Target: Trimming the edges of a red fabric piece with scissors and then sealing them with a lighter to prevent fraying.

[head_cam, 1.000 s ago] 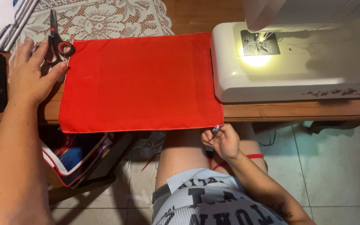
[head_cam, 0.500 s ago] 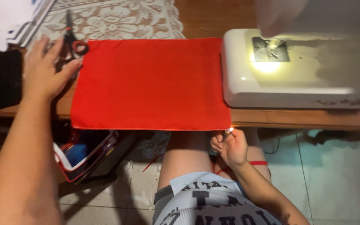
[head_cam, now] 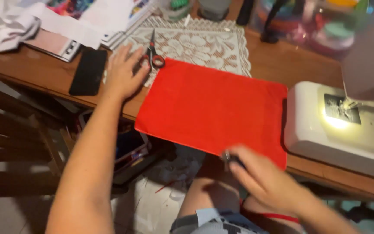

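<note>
I take the red cloth (head_cam: 213, 108) as my landmark. To its right the white sewing machine (head_cam: 347, 130) blocks the way, touching its edge. At its upper left corner lie scissors (head_cam: 152, 54), with a black phone (head_cam: 88, 71) further left. Beyond it, bare wooden table (head_cam: 291, 65) offers passage. Below its near edge is open room over my lap.

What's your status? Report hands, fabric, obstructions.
Left hand flat on table, fingers at red-handled scissors. Right hand blurred at red fabric near edge, pinching something small and dark. Sewing machine beside fabric.
</note>
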